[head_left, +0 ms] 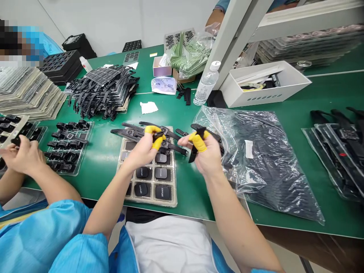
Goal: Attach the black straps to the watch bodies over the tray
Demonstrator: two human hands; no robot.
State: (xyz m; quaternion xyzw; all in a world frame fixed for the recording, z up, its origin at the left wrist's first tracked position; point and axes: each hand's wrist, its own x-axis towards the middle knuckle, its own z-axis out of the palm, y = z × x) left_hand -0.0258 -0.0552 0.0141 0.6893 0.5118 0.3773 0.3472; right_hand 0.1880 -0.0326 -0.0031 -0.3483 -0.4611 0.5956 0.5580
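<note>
Now both hands pinch black straps: left hand's (pixel 148 146) strap (pixel 173 147) lies sideways, right hand's (pixel 206 151) strap (pixel 194 151) hangs downward.

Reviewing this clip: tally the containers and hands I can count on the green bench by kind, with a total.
Wearer's hands, left hand and right hand, each holding a black strap: 2
Co-worker's hands: 1 pair, counted as 1
Water bottle: 1
White box: 1
Clear bag of black parts: 1
Total: 6
</note>
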